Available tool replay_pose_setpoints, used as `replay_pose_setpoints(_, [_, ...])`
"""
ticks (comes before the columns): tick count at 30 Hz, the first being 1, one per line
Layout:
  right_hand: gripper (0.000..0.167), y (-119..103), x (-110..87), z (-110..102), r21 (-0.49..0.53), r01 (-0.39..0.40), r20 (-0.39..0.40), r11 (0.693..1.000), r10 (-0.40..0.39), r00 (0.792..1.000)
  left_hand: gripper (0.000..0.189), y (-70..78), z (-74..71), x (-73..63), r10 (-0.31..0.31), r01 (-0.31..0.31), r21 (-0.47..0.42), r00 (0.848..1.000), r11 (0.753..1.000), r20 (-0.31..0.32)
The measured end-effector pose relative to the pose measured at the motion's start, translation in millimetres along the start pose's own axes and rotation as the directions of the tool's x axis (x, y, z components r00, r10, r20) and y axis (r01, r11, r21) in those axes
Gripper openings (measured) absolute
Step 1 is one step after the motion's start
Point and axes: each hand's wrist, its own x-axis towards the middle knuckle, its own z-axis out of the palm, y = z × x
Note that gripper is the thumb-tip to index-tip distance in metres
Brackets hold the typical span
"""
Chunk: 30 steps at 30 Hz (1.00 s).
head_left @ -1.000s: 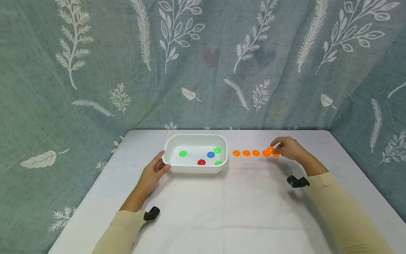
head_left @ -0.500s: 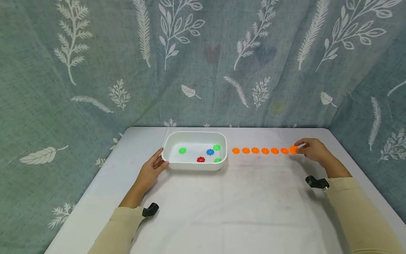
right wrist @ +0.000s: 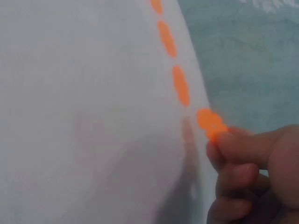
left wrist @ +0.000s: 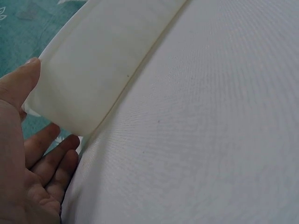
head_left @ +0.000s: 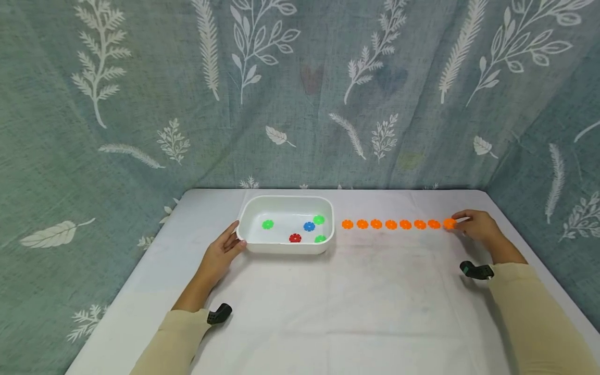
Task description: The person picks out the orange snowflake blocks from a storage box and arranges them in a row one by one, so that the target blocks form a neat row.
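My right hand [head_left: 483, 229] pinches an orange flower-shaped disc [head_left: 449, 223] between thumb and fingers, at the right end of a row of several matching orange discs [head_left: 391, 224]. In the right wrist view the held disc [right wrist: 211, 122] is tilted, with the hand's shadow on the white cloth beside it. My left hand [head_left: 219, 260] grips the left end of a white rectangular tub [head_left: 286, 249], thumb at the near rim and fingers round the corner. Seen from the left wrist, the thumb [left wrist: 29, 77] lies against the tub's wall [left wrist: 103, 60]; the other fingers are loosely bent below.
Inside the tub lie several flower-shaped discs: green [head_left: 267, 224], blue [head_left: 309, 226] and red [head_left: 295, 238] ones. A white cloth covers the table [head_left: 356, 307]. A leaf-patterned curtain [head_left: 300, 104] hangs behind the table and along both sides.
My right hand has moved rightward along the row, leaving two more orange discs lying at its right end, and now holds another disc there. My left hand stays on the tub.
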Motion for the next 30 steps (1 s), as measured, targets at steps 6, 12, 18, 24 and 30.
replay_pose_setpoints(6, [0.039, 8, 3.3, 14, 0.010, -0.047, -0.017, 0.999, 0.047, 0.999, 0.072, -6.4, -3.8, -7.7, -0.029, 0.030, 0.020, 1.000, 0.999, -0.003])
replay_pose_setpoints(12, [0.037, 7, 10.0, 20, -0.016, -0.044, -0.027, 0.999, 0.043, 0.999, 0.072, -7.9, -5.2, -8.4, -0.044, 0.044, 0.010, 0.999, 0.999, 0.001])
replay_pose_setpoints(18, [0.037, 0, 14.2, 22, -0.072, -0.084, -0.020, 0.994, 0.083, 0.996, 0.071, -8.1, -6.3, -8.2, -0.040, 0.040, -0.001, 0.999, 0.999, -0.001])
replay_pose_setpoints(24, [0.044, -7, 19.2, 23, -0.064, -0.164, -0.009, 0.984, 0.163, 0.987, 0.071, -5.3, -8.3, -8.3, -0.018, 0.018, 0.005, 1.000, 1.000, -0.014])
replay_pose_setpoints(30, [0.050, -9, 17.7, 27, -0.085, -0.204, 0.004, 0.975, 0.206, 0.979, 0.071, -10.6, -7.0, -16.1, -0.031, 0.031, -0.013, 0.999, 0.999, -0.022])
